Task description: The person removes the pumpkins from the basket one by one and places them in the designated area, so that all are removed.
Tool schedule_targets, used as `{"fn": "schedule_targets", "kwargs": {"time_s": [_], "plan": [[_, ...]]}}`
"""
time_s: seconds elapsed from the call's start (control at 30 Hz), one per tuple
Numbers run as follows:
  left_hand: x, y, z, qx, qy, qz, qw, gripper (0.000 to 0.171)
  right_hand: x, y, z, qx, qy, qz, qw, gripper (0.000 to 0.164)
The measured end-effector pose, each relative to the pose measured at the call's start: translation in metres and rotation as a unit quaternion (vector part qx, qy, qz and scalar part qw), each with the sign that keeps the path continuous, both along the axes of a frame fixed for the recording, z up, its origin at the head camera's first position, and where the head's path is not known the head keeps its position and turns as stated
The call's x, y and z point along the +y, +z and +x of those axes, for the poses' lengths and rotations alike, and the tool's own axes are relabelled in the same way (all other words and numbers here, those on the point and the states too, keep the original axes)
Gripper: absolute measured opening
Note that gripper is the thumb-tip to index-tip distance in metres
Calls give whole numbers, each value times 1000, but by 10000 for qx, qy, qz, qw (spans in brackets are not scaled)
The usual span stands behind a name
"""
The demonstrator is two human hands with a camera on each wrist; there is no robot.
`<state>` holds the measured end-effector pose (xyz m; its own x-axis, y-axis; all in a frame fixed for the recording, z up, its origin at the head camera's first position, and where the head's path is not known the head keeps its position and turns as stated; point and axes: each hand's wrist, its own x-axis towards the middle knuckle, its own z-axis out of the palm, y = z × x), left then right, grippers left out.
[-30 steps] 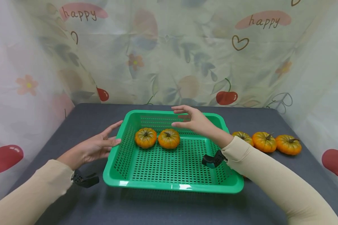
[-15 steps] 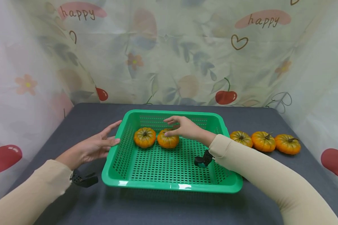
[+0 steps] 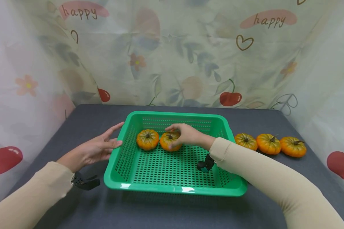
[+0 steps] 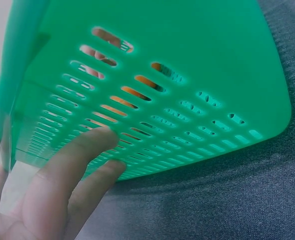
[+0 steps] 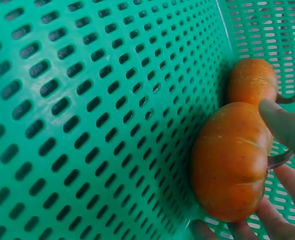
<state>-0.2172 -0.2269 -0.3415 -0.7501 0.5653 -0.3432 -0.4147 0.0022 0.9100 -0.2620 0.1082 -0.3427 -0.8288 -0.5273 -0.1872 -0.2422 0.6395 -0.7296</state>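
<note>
In the head view a green plastic basket point(image 3: 175, 190) with slotted walls holds two small orange pumpkins side by side. My right hand point(image 3: 186, 135) reaches in over the right-hand pumpkin point(image 3: 167, 139), its thumb point(image 5: 282, 117) on one side and fingers curled round the other. Left of it sits the second pumpkin point(image 3: 147, 140), seen behind the first pumpkin point(image 5: 230, 165) in the right wrist view. My left hand point(image 3: 93, 149) rests at the basket's left side, thumb at the rim. In the left wrist view, extended fingers point(image 4: 95, 142) lie against the slotted outer wall.
Several more pumpkins lie on the dark table point(image 3: 172, 211) right of the basket; the farthest is a pumpkin point(image 3: 293, 147) near the right side. A patterned curtain point(image 3: 169, 63) hangs behind and on both sides. Each wrist carries a black camera.
My right hand has moved left and down from above the basket's back, and its fingers have gone round the right-hand pumpkin. The left hand has stayed at the basket's side.
</note>
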Motion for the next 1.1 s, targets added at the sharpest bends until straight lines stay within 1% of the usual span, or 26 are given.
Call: {"fn": "schedule_targets", "kwargs": {"time_s": [0.23,0.37,0.53,0.7,0.87,1.0,1.1], "plan": [[0,0,0,-6,20,-11,10000,88,-2,-8,1,-133,186,236,9995,72],[0,-1,0,-14,12,-10,10000,88,-2,-12,1,-127,166,224,9995,72],[0,-1,0,-10,-2,-22,10000,87,-1,-10,1,-167,138,240,9995,72],[1,-1,0,5,-22,-15,10000,88,2,-2,1,-147,53,322,9994,72],[0,0,0,12,-18,-35,10000,88,4,10,1,-22,-109,367,9993,73],[0,0,0,9,-34,-22,10000,87,6,23,1,143,-257,275,9992,75],[0,0,0,12,-42,-6,10000,87,9,36,2,284,-434,171,9985,74]]}}
